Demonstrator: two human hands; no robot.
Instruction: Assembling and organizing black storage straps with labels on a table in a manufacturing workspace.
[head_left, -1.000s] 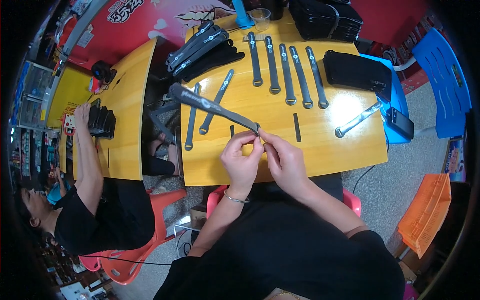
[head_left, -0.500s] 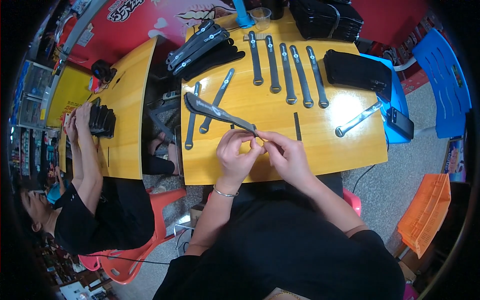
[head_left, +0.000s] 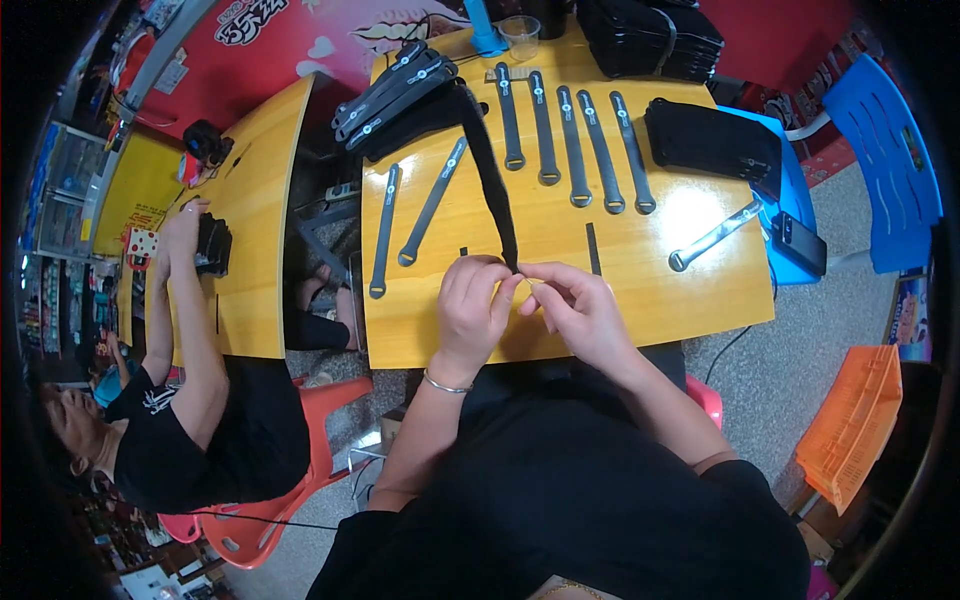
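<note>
A black strap (head_left: 490,175) stands up from my fingers, its dark fuzzy side showing and its far end beside the strap pile. My left hand (head_left: 472,305) is closed in a pinch around the strap's lower end. Against that same end, my right hand (head_left: 575,310) has its thumb and fingertips pinched together. Whatever lies between those fingertips is too small to make out; a thin pale line shows there. Beyond my hands lie several grey-black straps (head_left: 572,150) in a row, each with a slotted round end. Two more straps (head_left: 432,205) rest to the left, another strap (head_left: 712,238) to the right.
A pile of straps (head_left: 400,100) sits at the far left of the yellow table (head_left: 660,310). Black bundles (head_left: 650,40) and a folded black stack (head_left: 712,140) are at the right. A clear cup (head_left: 520,38) stands at the back. Another person (head_left: 190,400) works at the left table.
The held strap has swung from leaning left to nearly upright and turned from its printed side to its fuzzy side. My hands stay close together. The other person's hands have moved.
</note>
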